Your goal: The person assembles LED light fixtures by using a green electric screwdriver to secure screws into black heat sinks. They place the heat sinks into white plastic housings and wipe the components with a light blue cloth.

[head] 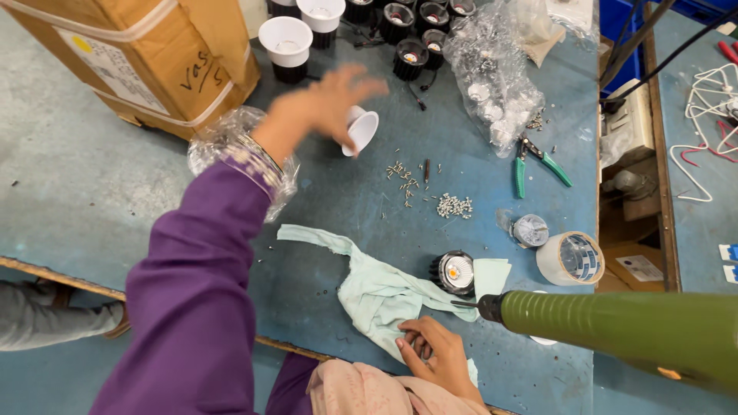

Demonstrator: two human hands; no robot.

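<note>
My left hand, on a purple-sleeved arm, is blurred with motion over the blue table. It grips a tilted white reflector cup. My right hand lies near the table's front edge, fingers curled on a pale green cloth. A black round lamp with a yellow centre sits on the cloth. A green power screwdriver reaches in from the right, its tip just beside the lamp. What holds it is out of view.
Small screws lie scattered mid-table. Green-handled pliers, a clear bag of parts, a tape roll, and white cups and black lamps sit farther back. A cardboard box stands far left.
</note>
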